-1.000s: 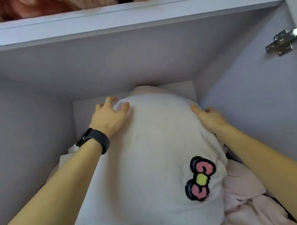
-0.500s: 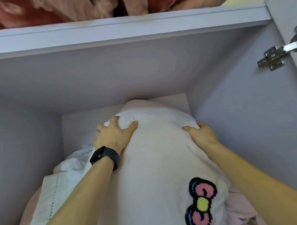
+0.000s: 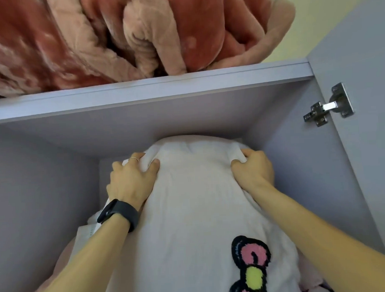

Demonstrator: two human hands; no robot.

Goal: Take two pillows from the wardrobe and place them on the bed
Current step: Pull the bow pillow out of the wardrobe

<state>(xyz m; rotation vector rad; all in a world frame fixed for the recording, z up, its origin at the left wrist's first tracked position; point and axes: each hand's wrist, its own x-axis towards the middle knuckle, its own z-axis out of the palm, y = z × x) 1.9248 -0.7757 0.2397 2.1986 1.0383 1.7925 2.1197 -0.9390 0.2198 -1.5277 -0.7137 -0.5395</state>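
Both hands [image 3: 131, 181] [image 3: 253, 170] grip pillow [image 3: 190, 212] in wardrobe [image 3: 141, 117].

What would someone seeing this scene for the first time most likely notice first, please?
Probably the big white pillow filling the middle of the wardrobe compartment, with the left hand and right hand gripping its far corners. Next, the pink, black and yellow bow on its lower right. Above, a pink plush blanket is piled on the grey shelf.
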